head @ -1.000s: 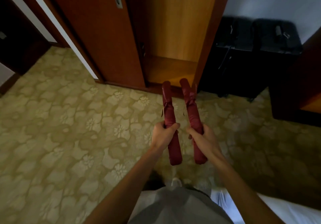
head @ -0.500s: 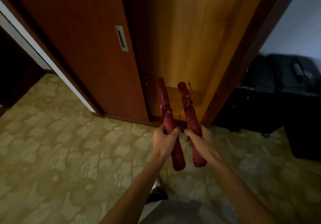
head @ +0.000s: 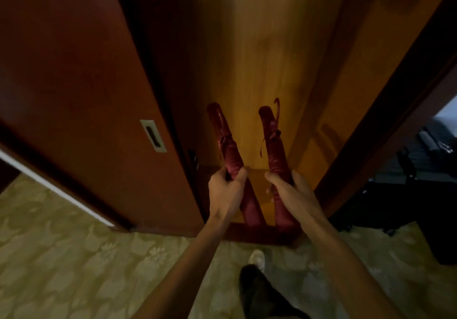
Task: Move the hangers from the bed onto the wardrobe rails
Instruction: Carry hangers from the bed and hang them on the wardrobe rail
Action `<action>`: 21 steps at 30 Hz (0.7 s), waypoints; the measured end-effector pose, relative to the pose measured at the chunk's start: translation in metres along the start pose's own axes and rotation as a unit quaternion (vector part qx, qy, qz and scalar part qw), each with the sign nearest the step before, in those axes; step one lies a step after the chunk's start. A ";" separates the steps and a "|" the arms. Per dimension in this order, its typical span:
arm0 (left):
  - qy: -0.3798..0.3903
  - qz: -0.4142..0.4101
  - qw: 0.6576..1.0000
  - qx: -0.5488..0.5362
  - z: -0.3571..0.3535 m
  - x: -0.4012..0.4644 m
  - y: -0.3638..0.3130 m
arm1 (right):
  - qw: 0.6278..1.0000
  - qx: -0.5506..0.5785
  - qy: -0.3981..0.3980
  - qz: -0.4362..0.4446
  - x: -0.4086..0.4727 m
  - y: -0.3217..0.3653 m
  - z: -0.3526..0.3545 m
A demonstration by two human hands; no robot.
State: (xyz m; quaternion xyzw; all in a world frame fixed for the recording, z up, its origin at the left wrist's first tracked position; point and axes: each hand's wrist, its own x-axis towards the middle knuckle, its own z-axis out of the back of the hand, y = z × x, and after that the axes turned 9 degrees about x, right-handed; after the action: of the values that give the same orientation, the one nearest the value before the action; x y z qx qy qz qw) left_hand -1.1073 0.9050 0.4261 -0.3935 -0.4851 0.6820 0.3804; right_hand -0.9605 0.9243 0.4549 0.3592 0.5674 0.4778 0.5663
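While both arms reach forward from six o'clock, each hand carries one padded burgundy hanger in front of the wardrobe opening. The left hand [head: 226,190] has its fingers and thumb curled round the left hanger [head: 228,150], gripping it near the middle, and that hanger slants up toward eleven o'clock. The right hand [head: 289,190] wraps its thumb and fingers round the right hanger [head: 275,145], which rises toward twelve o'clock, nearly upright. The two hangers are apart at the top and draw nearer at the lower ends, just beside each other but not touching. A thin ribbon [head: 268,136] is tied round the right hanger above the grip, and a dark curved piece shows at its top end, too blurred to name for sure.

Now the container: the wardrobe [head: 259,46] stands open at twelve o'clock, its light wood back panel and floor board in view. No hanger is inside it; both are in the hands in front of the opening. At nine to ten o'clock the sliding door [head: 74,83] in dark red wood carries a recessed metal handle [head: 152,135].

Over at three o'clock sits dark luggage [head: 420,170], its detail lost in shadow. Underfoot, a patterned beige carpet [head: 74,256], and at six o'clock a dark trouser leg with a pale shoe [head: 257,256].
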 end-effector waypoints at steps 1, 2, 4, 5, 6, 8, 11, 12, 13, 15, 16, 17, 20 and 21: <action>0.004 -0.005 1.000 0.000 -0.001 0.016 -0.013 | 1.000 0.003 0.005 0.008 0.015 0.012 0.000; 0.013 -0.012 1.000 0.001 -0.003 0.036 -0.029 | 1.000 0.008 0.011 0.022 0.033 0.027 0.001; 0.029 -0.019 0.999 -0.002 -0.006 0.070 -0.062 | 0.999 0.021 0.016 0.044 0.065 0.058 0.005; 0.035 -0.027 0.999 -0.003 -0.010 0.089 -0.083 | 0.998 0.026 0.018 0.056 0.082 0.077 0.008; 0.044 -0.029 0.999 0.004 -0.011 0.100 -0.098 | 0.997 0.029 0.019 0.062 0.091 0.091 0.010; 0.059 -0.040 0.997 0.014 -0.013 0.126 -0.134 | 0.995 0.038 0.020 0.087 0.110 0.124 0.014; 0.074 -0.070 0.995 0.023 -0.015 0.161 -0.190 | 0.991 0.041 0.020 0.128 0.136 0.178 0.022; 0.076 -0.085 0.993 0.025 -0.015 0.171 -0.211 | 0.989 0.040 0.018 0.144 0.143 0.198 0.024; 0.076 -0.097 0.992 0.023 -0.015 0.179 -0.229 | 0.986 0.040 0.015 0.160 0.149 0.216 0.025; 0.074 -0.124 0.989 0.020 -0.012 0.196 -0.265 | 0.981 0.035 0.007 0.189 0.162 0.252 0.023; 0.075 -0.138 0.987 0.024 -0.010 0.203 -0.280 | 0.979 0.033 0.004 0.200 0.165 0.267 0.022; 0.080 -0.154 0.984 0.026 -0.008 0.211 -0.296 | 0.977 0.036 0.000 0.212 0.170 0.284 0.019; 0.106 -0.192 0.975 0.029 -0.001 0.234 -0.341 | 0.971 0.050 -0.022 0.232 0.181 0.324 0.013; 0.115 -0.202 0.972 0.029 -0.001 0.240 -0.354 | 0.968 0.061 -0.029 0.240 0.182 0.335 0.012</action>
State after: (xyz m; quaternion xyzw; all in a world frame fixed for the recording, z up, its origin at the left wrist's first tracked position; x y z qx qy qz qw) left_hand -1.1542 1.2061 0.7255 -0.3520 -0.4877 0.5552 0.5745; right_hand -1.0120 1.1945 0.7193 0.5324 0.4761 0.5534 0.4285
